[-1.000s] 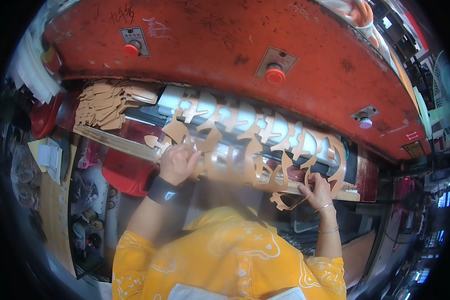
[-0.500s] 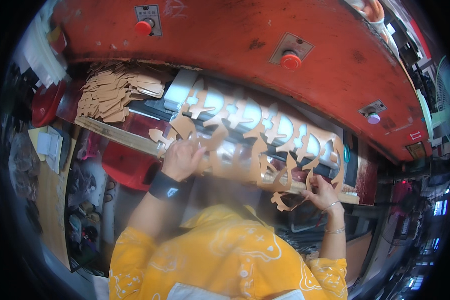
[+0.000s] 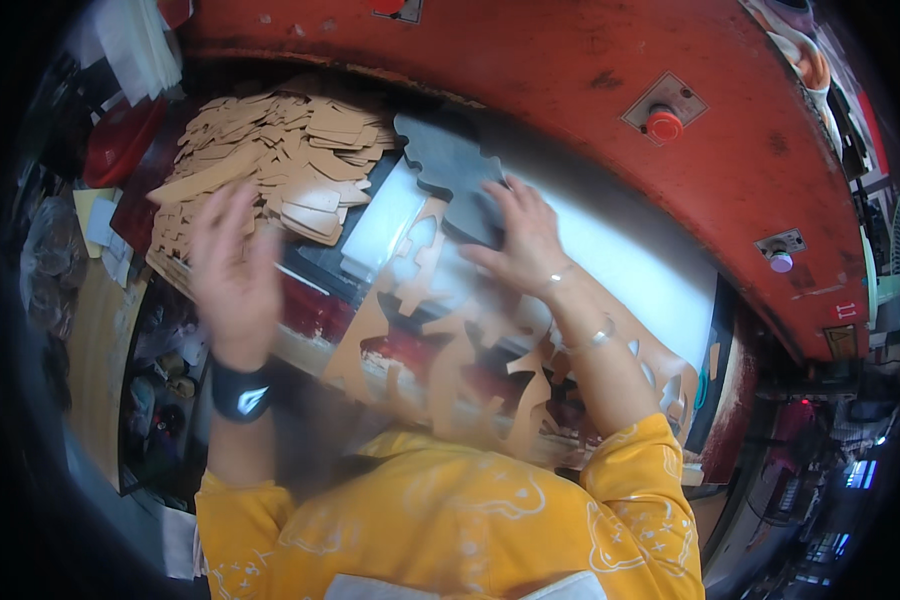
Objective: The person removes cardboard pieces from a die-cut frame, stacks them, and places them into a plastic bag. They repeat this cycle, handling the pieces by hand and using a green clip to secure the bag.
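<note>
My left hand, smeared by motion, has its fingers stretched out at the near edge of a heap of flat tan cut pieces. A long tan piece lies on the heap by its fingertips. My right hand grips the right side of a dark grey cutting die with a wavy outline, fingers and thumb on its edge. The die lies partly over a white board. A tan sheet full of cut-out holes drapes over the front edge below my right forearm.
A red machine beam with a red push button and a purple one spans the far side. A white block stands beside the heap. At far left are a red container and a wooden board.
My left hand has moved left to the heap, away from the cut sheet. The right hand has let go of the sheet's right end and reached up-left onto the die. The view has shifted.
</note>
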Tool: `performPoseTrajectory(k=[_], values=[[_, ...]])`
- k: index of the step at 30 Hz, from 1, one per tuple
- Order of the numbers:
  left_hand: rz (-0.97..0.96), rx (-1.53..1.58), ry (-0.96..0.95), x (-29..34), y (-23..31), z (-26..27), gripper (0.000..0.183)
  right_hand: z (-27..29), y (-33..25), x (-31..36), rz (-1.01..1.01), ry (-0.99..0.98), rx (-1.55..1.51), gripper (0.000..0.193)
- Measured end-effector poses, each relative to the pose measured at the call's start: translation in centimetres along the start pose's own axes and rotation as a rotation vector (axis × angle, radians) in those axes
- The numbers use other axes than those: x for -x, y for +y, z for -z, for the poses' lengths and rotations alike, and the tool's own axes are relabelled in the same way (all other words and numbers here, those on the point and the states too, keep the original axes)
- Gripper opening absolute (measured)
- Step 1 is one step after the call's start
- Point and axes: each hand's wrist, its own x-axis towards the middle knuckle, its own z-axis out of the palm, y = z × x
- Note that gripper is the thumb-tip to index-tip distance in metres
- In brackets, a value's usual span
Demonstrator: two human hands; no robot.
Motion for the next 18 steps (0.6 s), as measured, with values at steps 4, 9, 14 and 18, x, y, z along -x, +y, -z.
performPoseTrajectory(k=[4,9,14,18], values=[[-0.146,-0.234,-0.410,-1.2,0.0,-9.0,0.036,-1.8,-0.4,-2.5,-0.018,-0.035,-0.051,0.066],[-0.152,-0.298,-0.534,0.7,-1.2,-13.5,0.033,-0.2,2.9,-3.3,-0.084,-0.075,-0.504,0.060],[-0.167,-0.224,-0.508,1.0,-2.1,-13.1,0.033,0.9,6.6,-3.3,-0.347,0.042,-1.122,0.055],[-0.082,-0.132,-0.431,0.5,-2.2,-13.3,0.035,1.3,8.0,-2.3,-0.154,0.203,-0.371,0.044]])
